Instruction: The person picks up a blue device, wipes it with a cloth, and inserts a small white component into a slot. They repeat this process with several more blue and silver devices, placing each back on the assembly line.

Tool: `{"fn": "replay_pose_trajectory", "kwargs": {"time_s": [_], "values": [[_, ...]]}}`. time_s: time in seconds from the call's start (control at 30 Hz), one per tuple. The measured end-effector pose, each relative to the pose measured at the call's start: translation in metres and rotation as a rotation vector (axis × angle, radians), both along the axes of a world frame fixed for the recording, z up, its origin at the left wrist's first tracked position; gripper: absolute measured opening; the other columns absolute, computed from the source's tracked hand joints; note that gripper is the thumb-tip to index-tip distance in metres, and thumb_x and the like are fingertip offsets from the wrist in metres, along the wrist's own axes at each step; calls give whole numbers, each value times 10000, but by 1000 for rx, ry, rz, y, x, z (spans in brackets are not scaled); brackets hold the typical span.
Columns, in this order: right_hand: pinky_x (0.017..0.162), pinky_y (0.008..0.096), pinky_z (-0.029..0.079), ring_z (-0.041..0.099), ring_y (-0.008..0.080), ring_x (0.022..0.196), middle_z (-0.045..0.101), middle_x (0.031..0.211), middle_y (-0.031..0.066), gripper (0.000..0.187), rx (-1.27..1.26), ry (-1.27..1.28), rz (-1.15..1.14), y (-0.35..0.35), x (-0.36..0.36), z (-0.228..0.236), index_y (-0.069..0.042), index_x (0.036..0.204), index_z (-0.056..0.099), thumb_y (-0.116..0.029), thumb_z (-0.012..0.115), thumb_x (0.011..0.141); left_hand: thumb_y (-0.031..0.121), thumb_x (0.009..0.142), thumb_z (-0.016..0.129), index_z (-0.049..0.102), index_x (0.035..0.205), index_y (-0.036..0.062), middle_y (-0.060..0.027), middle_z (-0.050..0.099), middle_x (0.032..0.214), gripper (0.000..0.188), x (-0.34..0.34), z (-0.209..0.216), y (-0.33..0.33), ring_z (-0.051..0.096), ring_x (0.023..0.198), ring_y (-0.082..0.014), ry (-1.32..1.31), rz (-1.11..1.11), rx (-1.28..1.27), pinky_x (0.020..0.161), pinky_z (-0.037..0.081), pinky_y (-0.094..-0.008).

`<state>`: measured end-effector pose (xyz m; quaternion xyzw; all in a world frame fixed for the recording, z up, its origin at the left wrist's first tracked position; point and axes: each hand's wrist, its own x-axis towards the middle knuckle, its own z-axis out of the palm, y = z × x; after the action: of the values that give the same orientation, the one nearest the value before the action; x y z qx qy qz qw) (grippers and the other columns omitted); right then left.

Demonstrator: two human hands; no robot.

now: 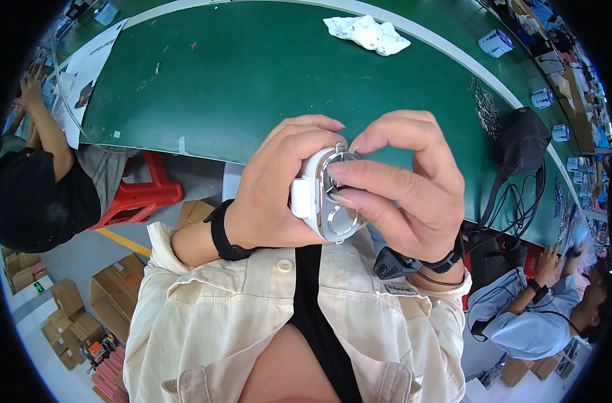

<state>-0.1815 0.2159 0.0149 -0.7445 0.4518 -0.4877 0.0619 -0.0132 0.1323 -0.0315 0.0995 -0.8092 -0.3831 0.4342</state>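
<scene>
Two bare hands meet at a white-and-silver device [304, 199], held up at the centre, just off the near edge of the green worktop [225, 80]. The left hand [269, 181] wraps its white body from 9 o'clock, fingers curled round the back. The right hand [420, 185] comes in from 3 o'clock, thumb and a finger drawn together over a dark recess in the shiny face; whether they pinch a small piece cannot be told. Good work here calls for a firm left hold, so the face does not twist under fingertip pressure, and for light, square contact that spares the bright rim. A dropped part might miss the worktop, so shifting toward 12 o'clock would be safer. The small black camera [392, 264] by the right wrist, at 5 o'clock, should be kept off the polished surface.
</scene>
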Motion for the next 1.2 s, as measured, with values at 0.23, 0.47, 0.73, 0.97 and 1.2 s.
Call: {"fn": "replay_pose_trajectory", "kwargs": {"time_s": [0.23,0.47,0.73,0.97,1.2], "values": [[698,361,471,587,244,806,610,971,104,316,-47,43,-54,3,-2,1,-25,974,726,-87,789,671,223,577,888,535,1166,43,-125,620,1067,710,-1,0,-1,610,1047,-339,18,-4,-14,858,490,-408],[632,357,461,585,249,725,621,875,112,329,-176,268,-13,1,-8,7,12,939,709,-49,784,624,207,580,883,534,1168,42,-123,620,1061,703,-1,-1,2,616,1033,-336,8,17,-35,850,493,-403],[564,354,450,569,256,646,616,841,116,341,-245,361,-33,-1,-4,9,41,913,693,-14,764,584,184,588,873,526,1169,36,-126,617,1048,693,0,1,3,625,1004,-331,-5,90,-92,836,503,-400],[512,316,421,560,233,615,614,808,107,374,-185,357,-18,-3,-9,12,44,917,696,-23,775,558,176,588,870,523,1169,28,-130,620,1041,693,0,4,-3,632,982,-332,-22,89,-132,829,509,-399],[485,315,406,548,225,585,611,782,116,396,-270,438,10,-9,-14,21,59,900,690,-29,772,523,168,591,868,527,1168,24,-134,620,1046,685,-1,6,-4,633,978,-336,-2,89,-139,825,514,-403]]}}
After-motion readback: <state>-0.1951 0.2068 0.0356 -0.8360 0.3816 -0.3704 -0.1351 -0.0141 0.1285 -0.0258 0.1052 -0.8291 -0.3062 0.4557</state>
